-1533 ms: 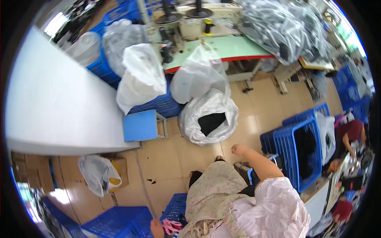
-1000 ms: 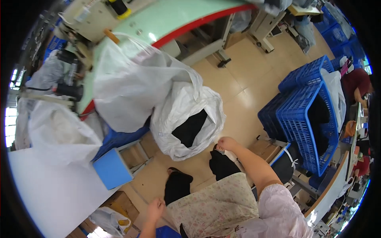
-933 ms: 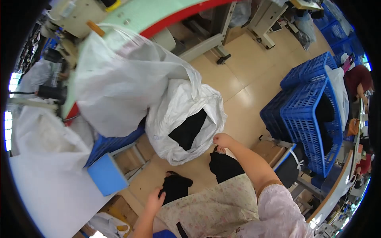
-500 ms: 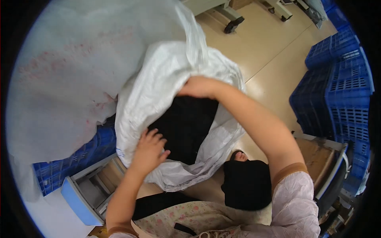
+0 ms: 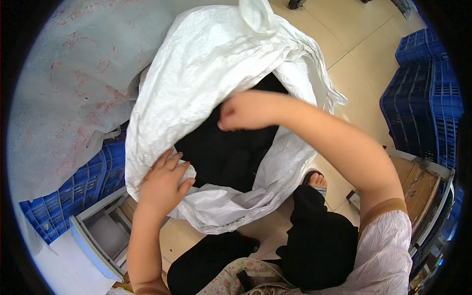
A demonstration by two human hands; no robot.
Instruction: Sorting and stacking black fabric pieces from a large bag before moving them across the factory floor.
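A large white woven sack (image 5: pixel 196 73) stands in front of me with its mouth wide, and black fabric (image 5: pixel 231 152) fills the part I can see into. My left hand (image 5: pixel 164 184) rests on the sack's near-left rim, fingers spread over the white material. Above the black fabric, close to the far-left fold of the rim, is my right hand (image 5: pixel 246 110). Its fingers are curled in, slightly blurred; whether anything small is inside them is hidden.
Stacked blue plastic crates (image 5: pixel 413 103) stand at the right, and more blue crates (image 5: pixel 73 196) at the left under a translucent sheet (image 5: pixel 73 98) with red marks. An open drawer (image 5: pixel 105 231) is at lower left. A cardboard box (image 5: pixel 418 191) sits at right.
My view has shifted, and the sack appears larger. My right hand has come off the far rim to over the black fabric. My left hand has moved from the opening onto the rim.
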